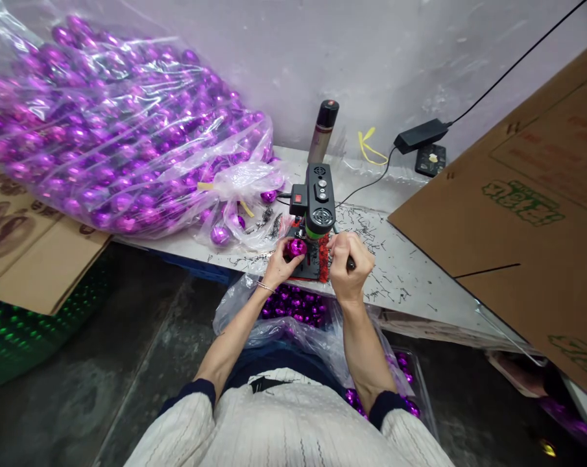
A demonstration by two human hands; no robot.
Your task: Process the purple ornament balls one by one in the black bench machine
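Observation:
Between the fingers and thumb of my left hand (279, 266) is a shiny purple ball ornament (296, 248), held at the base of a small black bench machine (319, 198). My right hand (350, 264) is wrapped round the machine's lever handle (350, 263), whose dark end pokes out of the fist. The machine has a red switch and a green ring near its lower end. Red bristly strips (324, 259) line its base. Below the table edge, an open plastic bag (235, 314) holds many purple balls (298, 305).
A large clear bag of purple balls (128, 143) fills the left side. Small black bits (366, 227) litter the white table (419, 272). Behind the machine stands a spray can (323, 130). A power adapter (422, 135) lies by the wall, and a cardboard box (521, 214) leans in from the right.

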